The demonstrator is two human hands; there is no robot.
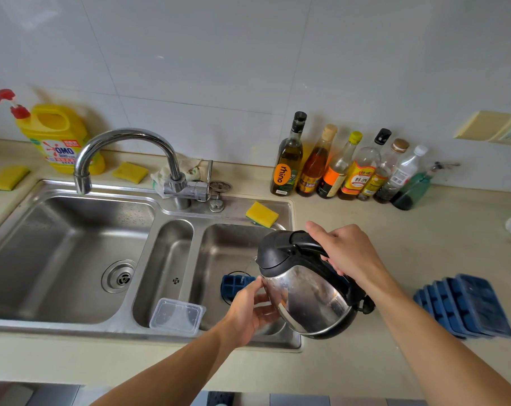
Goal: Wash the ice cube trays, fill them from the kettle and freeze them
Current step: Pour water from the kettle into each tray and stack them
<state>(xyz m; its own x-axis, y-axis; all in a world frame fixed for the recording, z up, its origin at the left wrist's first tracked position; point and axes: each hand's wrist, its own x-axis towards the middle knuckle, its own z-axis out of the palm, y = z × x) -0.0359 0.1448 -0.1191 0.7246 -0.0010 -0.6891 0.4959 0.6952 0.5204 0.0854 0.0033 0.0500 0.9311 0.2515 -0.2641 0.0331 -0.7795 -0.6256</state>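
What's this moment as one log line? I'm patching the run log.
step: fill tray | right grip: holds kettle, tilted | left grip: by tray in sink

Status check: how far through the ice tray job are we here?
Done: washing can't be confirmed. In hand: right hand tilts the kettle, thin stream falling into a blue tray at the right basin, left hand beside it. Left: the stacked trays on the counter look unfilled, then freezing.
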